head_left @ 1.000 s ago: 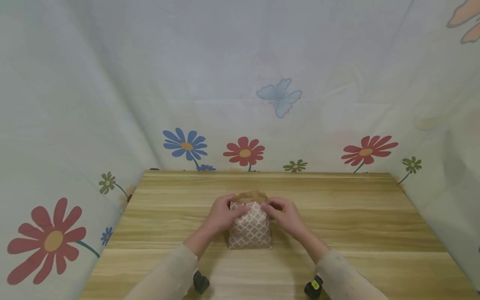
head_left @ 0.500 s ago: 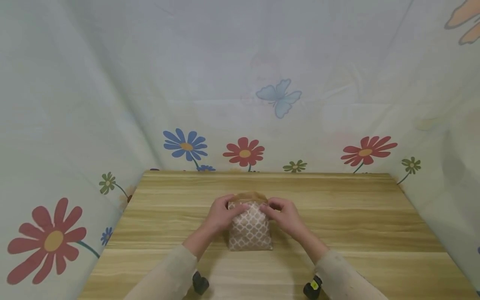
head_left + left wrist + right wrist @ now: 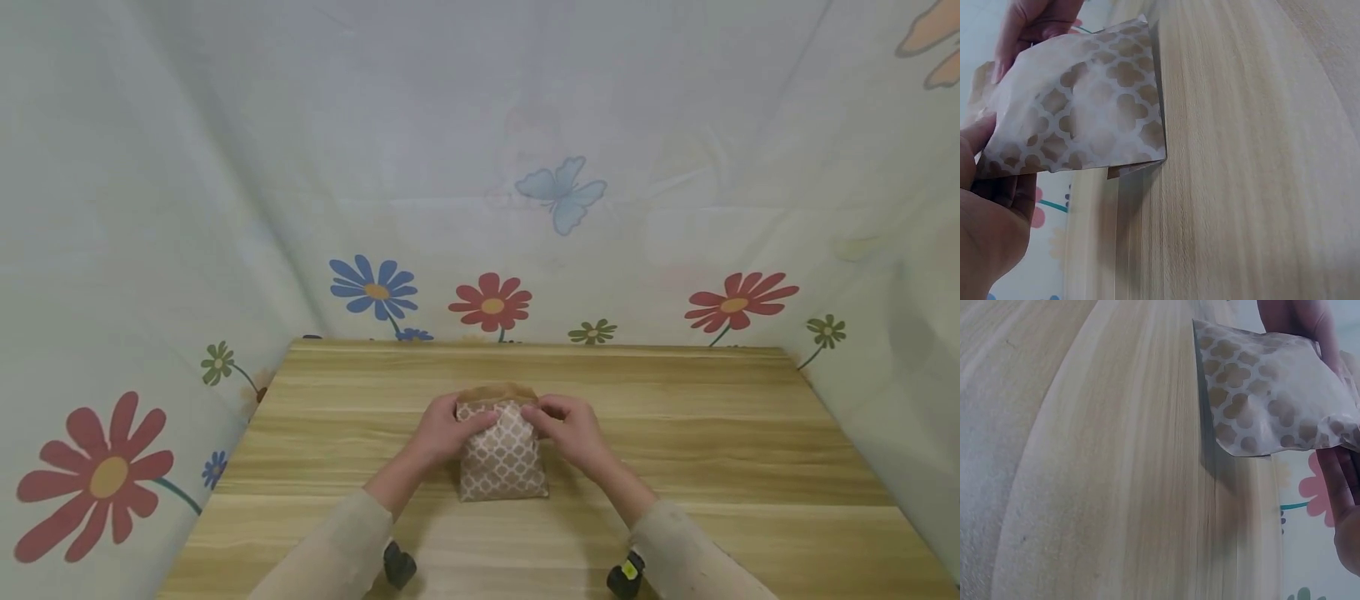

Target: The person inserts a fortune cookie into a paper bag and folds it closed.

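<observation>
Paper bag [image 3: 502, 458] between both hands

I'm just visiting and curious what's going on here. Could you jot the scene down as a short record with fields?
Setting: wooden table with flowered cloth hung behind and at the sides
Item: small paper bag, brown with a white lattice print, bottom edge on the table
Left hand: pinches the bag's top left corner
Right hand: pinches the bag's top right corner
Bag top: plain brown inside shows above the fingers
Sleeves: light, long
</observation>
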`<state>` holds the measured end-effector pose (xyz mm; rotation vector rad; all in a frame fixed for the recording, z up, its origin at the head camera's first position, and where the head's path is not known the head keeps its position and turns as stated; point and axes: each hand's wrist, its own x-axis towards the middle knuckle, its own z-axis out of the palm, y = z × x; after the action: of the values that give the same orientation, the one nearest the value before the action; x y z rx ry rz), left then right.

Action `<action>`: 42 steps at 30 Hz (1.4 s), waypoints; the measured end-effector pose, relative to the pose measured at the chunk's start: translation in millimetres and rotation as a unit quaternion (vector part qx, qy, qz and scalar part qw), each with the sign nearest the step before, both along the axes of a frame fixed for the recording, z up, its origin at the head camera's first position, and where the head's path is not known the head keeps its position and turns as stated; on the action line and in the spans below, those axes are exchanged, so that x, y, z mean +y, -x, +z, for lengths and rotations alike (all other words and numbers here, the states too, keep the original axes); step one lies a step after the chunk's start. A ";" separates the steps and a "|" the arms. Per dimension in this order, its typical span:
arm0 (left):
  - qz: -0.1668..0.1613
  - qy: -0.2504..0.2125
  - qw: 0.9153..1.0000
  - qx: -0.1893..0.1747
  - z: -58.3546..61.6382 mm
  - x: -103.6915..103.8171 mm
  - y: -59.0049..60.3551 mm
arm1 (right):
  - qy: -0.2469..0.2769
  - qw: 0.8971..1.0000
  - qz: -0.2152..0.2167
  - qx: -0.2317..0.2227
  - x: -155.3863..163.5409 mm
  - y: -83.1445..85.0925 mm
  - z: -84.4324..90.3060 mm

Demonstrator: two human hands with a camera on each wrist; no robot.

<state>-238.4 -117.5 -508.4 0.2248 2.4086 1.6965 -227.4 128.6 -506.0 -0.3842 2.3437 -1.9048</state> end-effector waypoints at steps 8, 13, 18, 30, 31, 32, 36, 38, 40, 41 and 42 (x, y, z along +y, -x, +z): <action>-0.003 0.002 1.000 -0.007 3.2 0.9 -1.7 | 0.016 1.000 0.013 -0.010 2.0 1.3 -1.4; 0.012 0.030 0.999 -0.011 4.9 -0.1 -0.9 | 0.016 0.999 0.027 -0.014 2.4 2.3 -1.7; 0.004 0.051 0.999 0.002 6.8 -0.3 -0.2 | 0.014 0.999 0.033 -0.017 2.0 2.8 -1.3; 0.015 0.023 1.000 0.004 -2.0 -1.5 1.2 | 0.015 1.000 0.007 -0.004 2.9 0.7 -0.3; 0.016 0.020 1.000 0.007 -2.3 -2.0 0.8 | 0.015 1.000 0.005 -0.002 3.4 0.3 -0.2; 0.017 0.014 1.000 0.010 -2.7 -2.6 0.7 | 0.014 1.000 0.003 -0.001 3.9 0.1 -0.5; 0.034 -0.009 0.999 0.008 -4.2 -5.5 0.7 | 0.007 1.000 -0.004 0.003 7.2 -0.4 -2.0; 0.041 -0.023 0.999 0.005 -5.9 -7.0 1.9 | 0.002 1.000 -0.007 0.001 8.6 -0.5 -3.1; 0.041 -0.040 0.998 0.000 -7.3 -8.0 2.9 | 0.002 1.000 -0.010 -0.001 9.7 -0.9 -4.2; 0.039 -0.049 0.998 -0.002 -7.8 -8.4 3.4 | 0.003 1.000 -0.013 -0.003 10.1 -1.3 -4.6; 0.037 -0.057 0.998 -0.005 -8.6 -8.7 3.9 | 0.003 1.000 -0.014 -0.004 10.4 -1.3 -5.4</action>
<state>-242.2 -126.2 -517.0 0.1443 2.3432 1.8661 -226.1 139.0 -511.3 -0.3443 2.3514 -1.9229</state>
